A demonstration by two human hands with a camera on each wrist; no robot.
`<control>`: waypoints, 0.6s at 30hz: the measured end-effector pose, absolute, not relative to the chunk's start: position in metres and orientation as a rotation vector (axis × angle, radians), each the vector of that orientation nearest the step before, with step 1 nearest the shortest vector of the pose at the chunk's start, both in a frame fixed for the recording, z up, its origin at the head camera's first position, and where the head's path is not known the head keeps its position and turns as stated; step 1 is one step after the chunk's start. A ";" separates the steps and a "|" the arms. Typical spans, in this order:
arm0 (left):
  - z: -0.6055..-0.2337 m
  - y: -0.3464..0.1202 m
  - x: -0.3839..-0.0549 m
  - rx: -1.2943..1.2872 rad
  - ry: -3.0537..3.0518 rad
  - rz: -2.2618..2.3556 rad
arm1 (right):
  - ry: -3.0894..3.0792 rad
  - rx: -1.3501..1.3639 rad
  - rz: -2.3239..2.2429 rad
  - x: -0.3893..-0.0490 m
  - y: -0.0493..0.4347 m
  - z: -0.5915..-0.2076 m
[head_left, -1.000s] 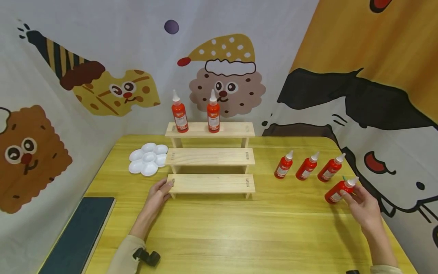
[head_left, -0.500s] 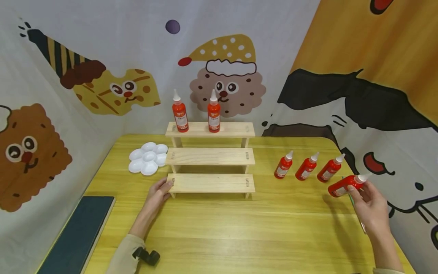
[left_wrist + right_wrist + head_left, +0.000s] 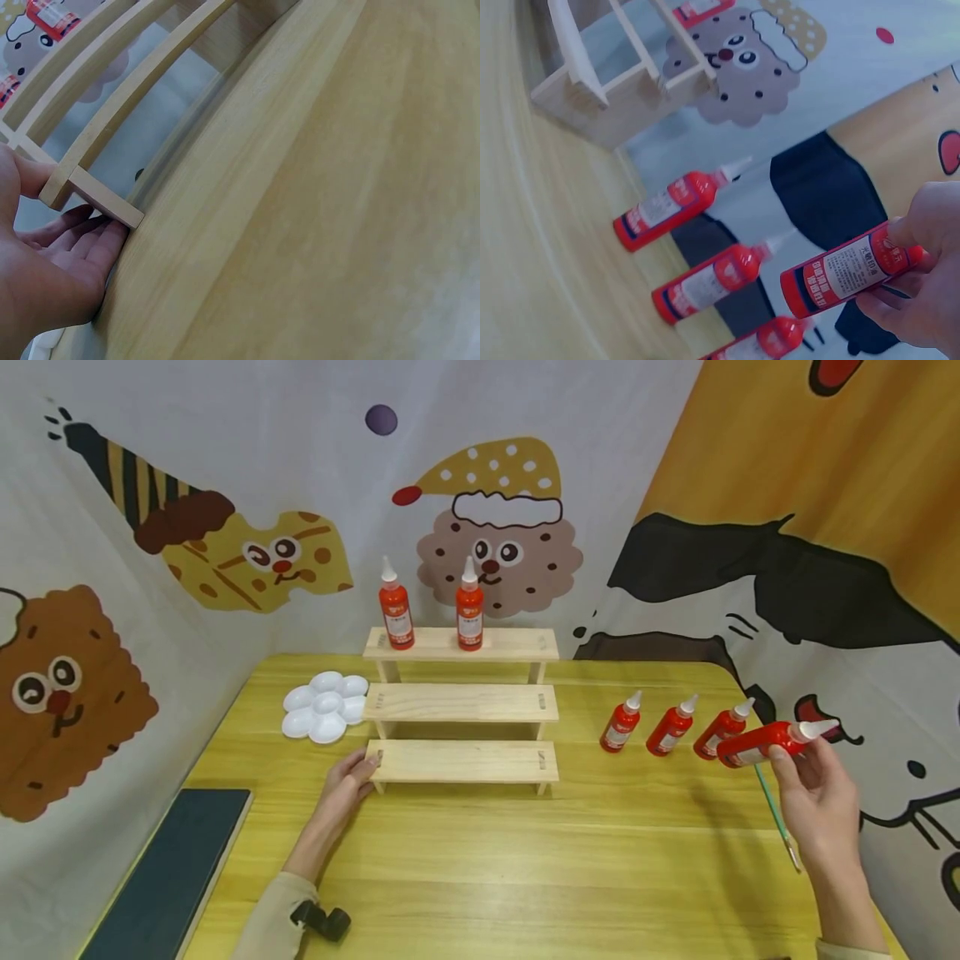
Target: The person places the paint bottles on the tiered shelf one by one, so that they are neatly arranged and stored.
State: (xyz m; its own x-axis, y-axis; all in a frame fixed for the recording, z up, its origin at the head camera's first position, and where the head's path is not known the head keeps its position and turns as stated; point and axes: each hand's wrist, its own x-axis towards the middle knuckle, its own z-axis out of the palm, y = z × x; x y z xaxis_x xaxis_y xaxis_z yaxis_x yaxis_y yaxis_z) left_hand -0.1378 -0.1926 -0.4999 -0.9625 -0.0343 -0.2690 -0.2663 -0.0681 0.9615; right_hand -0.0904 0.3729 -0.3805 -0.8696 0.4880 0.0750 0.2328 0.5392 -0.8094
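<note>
In the head view my right hand (image 3: 817,802) holds a red ink bottle (image 3: 757,745) by its upper part, between thumb and fingers. The bottle is raised off the table and tilted, with its white nozzle to the right. The right wrist view shows its printed label (image 3: 847,271). My left hand (image 3: 347,785) grips the left end of the lowest step of a wooden three-step rack (image 3: 465,762). In the left wrist view its thumb lies at the board's end and its fingers (image 3: 97,244) are by the leg.
Two red bottles (image 3: 469,618) stand on the top step. Three more bottles (image 3: 620,725) stand in a row right of the rack. A white palette (image 3: 326,706) lies at left, a dark flat board (image 3: 176,868) nearer, and a green paintbrush (image 3: 776,814) near the right edge.
My right hand has lifted the ink bottle off the table, moved slightly right, and tipped it closer to horizontal. The paintbrush has come into view beneath. My left hand stays in place.
</note>
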 end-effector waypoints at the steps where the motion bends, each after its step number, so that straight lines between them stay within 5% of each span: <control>1: -0.500 -0.193 -0.138 -0.331 2.023 2.165 | -2.477 -0.595 1.249 -0.091 0.371 -0.378; 18: -0.499 -0.193 -0.137 -0.316 2.030 2.163 | -2.293 -0.389 1.394 -0.116 0.324 -0.332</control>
State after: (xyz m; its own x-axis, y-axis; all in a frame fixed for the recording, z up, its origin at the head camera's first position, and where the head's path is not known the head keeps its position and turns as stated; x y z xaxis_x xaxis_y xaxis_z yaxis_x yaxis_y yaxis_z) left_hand -0.1366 -0.1926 -0.4992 -0.9651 -0.0292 -0.2601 -0.2577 -0.0669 0.9639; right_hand -0.1160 0.3236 -0.3322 -0.8696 0.4461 0.2118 0.0171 0.4559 -0.8899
